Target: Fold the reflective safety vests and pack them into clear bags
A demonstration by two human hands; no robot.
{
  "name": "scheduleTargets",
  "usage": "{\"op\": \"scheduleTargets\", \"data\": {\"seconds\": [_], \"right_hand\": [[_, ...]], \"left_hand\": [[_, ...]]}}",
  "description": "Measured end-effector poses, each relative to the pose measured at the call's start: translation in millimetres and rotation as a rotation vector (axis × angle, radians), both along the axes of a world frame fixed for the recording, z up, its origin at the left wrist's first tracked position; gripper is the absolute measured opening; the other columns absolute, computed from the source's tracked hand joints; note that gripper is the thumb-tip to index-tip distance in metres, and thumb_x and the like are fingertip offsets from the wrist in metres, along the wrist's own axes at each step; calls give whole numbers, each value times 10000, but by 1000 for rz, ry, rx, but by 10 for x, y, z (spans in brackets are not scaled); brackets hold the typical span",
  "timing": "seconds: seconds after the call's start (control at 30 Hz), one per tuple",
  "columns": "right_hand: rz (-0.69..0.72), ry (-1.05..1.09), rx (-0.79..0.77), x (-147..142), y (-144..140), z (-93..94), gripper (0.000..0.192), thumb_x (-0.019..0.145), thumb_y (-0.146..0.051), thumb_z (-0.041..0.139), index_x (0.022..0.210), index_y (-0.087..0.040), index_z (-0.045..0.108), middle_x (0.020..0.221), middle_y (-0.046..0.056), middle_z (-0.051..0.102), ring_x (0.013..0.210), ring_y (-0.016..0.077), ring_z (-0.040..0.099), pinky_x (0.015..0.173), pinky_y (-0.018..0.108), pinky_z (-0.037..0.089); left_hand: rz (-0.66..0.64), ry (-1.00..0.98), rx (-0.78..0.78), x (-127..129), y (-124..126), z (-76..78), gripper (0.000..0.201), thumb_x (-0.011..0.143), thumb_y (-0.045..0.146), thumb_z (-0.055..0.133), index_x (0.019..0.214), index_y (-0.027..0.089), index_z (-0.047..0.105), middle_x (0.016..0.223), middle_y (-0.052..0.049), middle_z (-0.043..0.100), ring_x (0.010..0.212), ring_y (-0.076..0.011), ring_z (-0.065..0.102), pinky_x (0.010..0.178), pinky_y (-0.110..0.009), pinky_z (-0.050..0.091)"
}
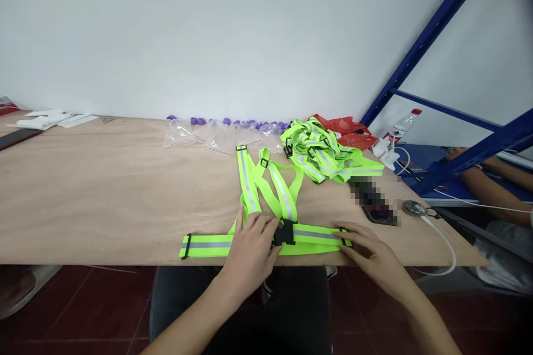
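Observation:
A neon-yellow reflective strap vest with grey stripes lies at the table's front edge. Its waist belt runs left to right, and two shoulder straps reach back toward the wall. My left hand lies over the middle of the belt, its fingers closed at the black buckle. At the belt's right end, my right hand pinches the strap beside a black slider. A second slider shows at the left end. My left hand hides part of the belt and the strap junction.
Behind the vest lies a tangled pile of similar reflective straps, beside a red plastic bag. Clear bags and purple rolls line the wall. A phone, white cable and bottle are right. Another person's arm shows beyond the blue frame.

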State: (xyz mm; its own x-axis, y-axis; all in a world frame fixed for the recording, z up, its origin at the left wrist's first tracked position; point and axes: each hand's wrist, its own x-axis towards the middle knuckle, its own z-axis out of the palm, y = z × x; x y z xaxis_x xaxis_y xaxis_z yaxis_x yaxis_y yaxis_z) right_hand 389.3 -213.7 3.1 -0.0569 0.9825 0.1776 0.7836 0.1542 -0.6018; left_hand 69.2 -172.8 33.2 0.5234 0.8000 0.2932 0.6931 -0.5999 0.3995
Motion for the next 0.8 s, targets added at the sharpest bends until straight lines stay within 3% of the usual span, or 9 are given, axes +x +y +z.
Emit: {"op": "scheduleTargets", "data": {"seconds": [0.1, 0.23, 0.4, 0.6, 0.8], "right_hand": [[27, -31, -18, -10, 13, 11, 394, 886, -581, 578, 1059, -284, 770, 1286, 106, 665, 1216, 317, 606, 1041, 509, 498], [-9, -97, 47, -75, 17, 20, 366, 866, -527, 627, 1122, -288, 738, 1335, 99, 635, 1261, 320, 576, 1052, 500, 491], [49, -112, 190, -491, 44, -5, 315, 898, -427, 599, 1174, -300, 685, 1318, 89, 630, 1239, 291, 589, 1039, 462, 501], [137, -78, 41, -1129, 238, 38, 391, 844, -371, 660, 1213, -250, 611, 1378, 115, 556, 1271, 296, 553, 1017, 438, 509], [179, -43, -50, -1197, 410, 76, 291, 846, -314, 670, 1131, -259, 673, 1229, 91, 651, 1200, 293, 586, 1014, 449, 496]], "left_hand": [[-35, 3, -17, -53, 8, -23, 454, 869, 207, 676, 1297, 227, 526, 1211, -66, 641, 1216, -297, 545, 1185, -685, 180], [-165, -67, -17, -310, -33, -19, 548, 906, 248, 649, 1414, 252, 443, 1457, -109, 492, 1387, -294, 413, 1171, -569, 342], [-175, -57, -104, -630, -131, -157, 503, 912, 242, 640, 1392, 304, 505, 1518, -91, 445, 1402, -307, 415, 1115, -518, 439], [-149, -37, -170, -696, -51, -240, 570, 871, 246, 693, 1405, 357, 530, 1538, -84, 440, 1409, -333, 421, 1117, -558, 417], [-175, 19, -141, -731, -4, -181, 590, 920, 253, 625, 1462, 407, 454, 1556, -57, 427, 1417, -318, 417, 1124, -562, 399]]}}
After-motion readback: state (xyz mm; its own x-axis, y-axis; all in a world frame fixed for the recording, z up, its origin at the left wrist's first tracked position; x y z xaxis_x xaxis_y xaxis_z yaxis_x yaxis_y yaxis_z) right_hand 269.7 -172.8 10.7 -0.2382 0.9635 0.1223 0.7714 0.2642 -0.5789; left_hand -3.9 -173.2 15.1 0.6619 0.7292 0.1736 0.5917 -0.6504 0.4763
